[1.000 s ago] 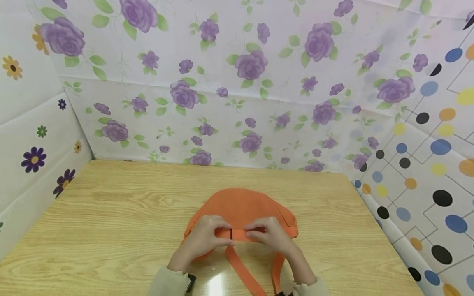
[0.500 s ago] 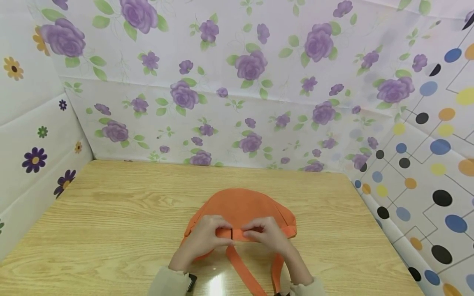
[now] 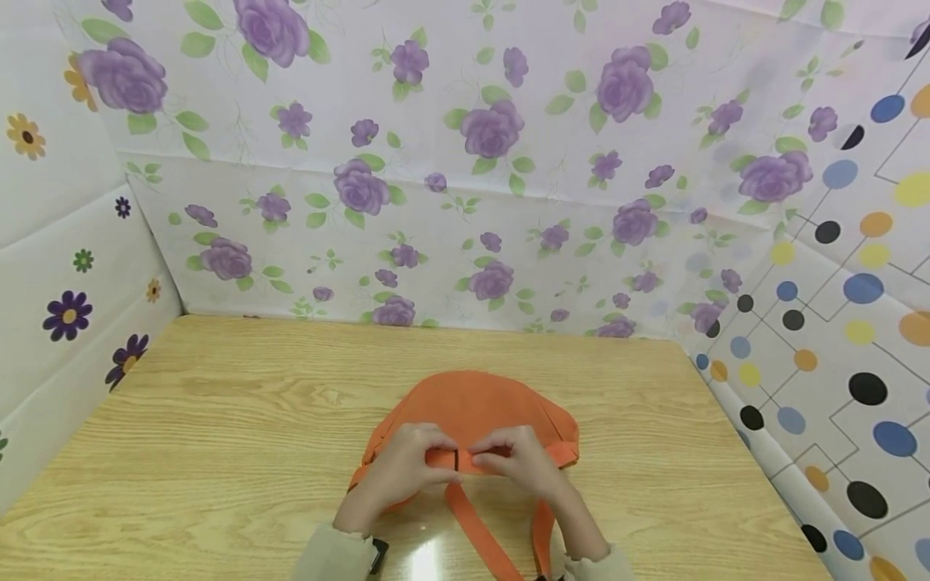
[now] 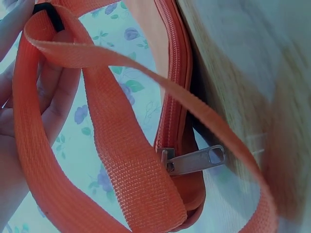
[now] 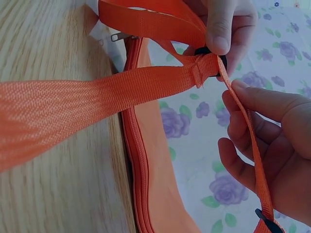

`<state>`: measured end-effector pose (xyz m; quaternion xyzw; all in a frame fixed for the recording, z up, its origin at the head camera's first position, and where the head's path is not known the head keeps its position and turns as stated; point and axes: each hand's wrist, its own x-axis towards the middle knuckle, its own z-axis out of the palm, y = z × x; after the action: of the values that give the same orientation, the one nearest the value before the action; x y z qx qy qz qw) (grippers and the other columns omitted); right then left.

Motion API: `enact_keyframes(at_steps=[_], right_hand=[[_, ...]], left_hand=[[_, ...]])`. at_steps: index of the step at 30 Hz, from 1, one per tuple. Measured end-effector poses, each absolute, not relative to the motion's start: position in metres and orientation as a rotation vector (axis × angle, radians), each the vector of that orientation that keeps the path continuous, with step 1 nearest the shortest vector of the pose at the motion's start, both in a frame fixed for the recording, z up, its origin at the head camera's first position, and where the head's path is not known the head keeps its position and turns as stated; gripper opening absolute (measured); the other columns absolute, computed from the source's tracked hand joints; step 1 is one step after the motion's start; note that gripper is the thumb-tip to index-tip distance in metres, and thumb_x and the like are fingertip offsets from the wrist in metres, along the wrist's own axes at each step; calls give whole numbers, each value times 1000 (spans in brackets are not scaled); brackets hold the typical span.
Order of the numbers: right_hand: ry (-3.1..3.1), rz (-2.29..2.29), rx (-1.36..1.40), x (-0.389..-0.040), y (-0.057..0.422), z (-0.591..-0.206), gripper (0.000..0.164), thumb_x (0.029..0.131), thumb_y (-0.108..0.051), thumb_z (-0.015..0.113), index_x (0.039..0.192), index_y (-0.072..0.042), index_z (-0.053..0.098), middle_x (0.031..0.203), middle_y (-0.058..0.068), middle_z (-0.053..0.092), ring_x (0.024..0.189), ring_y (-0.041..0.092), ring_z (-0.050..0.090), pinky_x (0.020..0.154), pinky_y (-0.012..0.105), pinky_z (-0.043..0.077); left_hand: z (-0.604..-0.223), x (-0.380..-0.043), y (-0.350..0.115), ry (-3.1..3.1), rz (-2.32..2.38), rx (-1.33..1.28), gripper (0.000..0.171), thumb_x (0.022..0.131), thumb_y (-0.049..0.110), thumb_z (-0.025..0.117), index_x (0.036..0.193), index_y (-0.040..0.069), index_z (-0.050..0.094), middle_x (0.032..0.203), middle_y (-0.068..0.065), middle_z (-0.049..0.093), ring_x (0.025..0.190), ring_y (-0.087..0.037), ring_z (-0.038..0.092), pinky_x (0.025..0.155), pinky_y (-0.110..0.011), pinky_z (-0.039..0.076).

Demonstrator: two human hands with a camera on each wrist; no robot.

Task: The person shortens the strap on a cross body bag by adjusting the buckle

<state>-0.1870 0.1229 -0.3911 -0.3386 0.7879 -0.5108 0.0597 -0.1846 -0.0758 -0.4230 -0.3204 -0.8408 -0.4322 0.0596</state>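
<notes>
An orange waist bag [image 3: 472,399] with a webbing strap [image 5: 146,82] lies on the table. My left hand [image 3: 400,466] pinches the strap at a black slider buckle [image 5: 214,60], thumb on one side and fingers on the other. Just to its right, my right hand [image 3: 525,464] pinches the same strap between thumb and index finger, a short way from the buckle. In the left wrist view the strap loops past the left hand, close to the bag's zipper and its metal zipper pull [image 4: 194,161]. A second black fitting [image 5: 267,221] sits lower on the strap.
The wood-grain table [image 3: 240,420] stretches out around the bag. Floral sheeting [image 3: 436,202] stands behind it, with a dotted sheet [image 3: 835,387] on the right and another flowered sheet on the left. A strap end hangs toward the table's near side.
My right hand has shifted slightly left, nearer to the left hand, and the bag's right end has moved a little left too. Both hands keep their grip on the strap.
</notes>
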Motion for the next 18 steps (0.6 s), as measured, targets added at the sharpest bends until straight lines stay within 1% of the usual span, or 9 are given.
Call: enact_keyframes(at_steps=[7,14,18], right_hand=[[2409,-1533,-1012,-186,118,-391,11,78,6,62,88,10,66,83,19,65,74,21,62,62,25,50],[2409,-1517,-990,-188,116,-393,10,79,6,62,87,9,66,83,18,65,74,22,62,62,24,50],[2399,-1535,-993,-192,118,-401,9,80,5,62,87,8,66,82,17,65,72,20,61,61,25,50]], left_hand=[[-421,-184,-73,-2546,-1279,-977,27,67,22,77,90,9,70,77,8,59,63,-3,46,56,-20,40],[-421,-184,-73,-2531,-1295,-991,27,67,19,77,90,8,70,77,5,60,65,-3,48,58,-19,42],[-422,-185,-73,-2510,-1290,-1002,27,67,19,77,90,7,70,77,5,60,64,-3,47,58,-19,41]])
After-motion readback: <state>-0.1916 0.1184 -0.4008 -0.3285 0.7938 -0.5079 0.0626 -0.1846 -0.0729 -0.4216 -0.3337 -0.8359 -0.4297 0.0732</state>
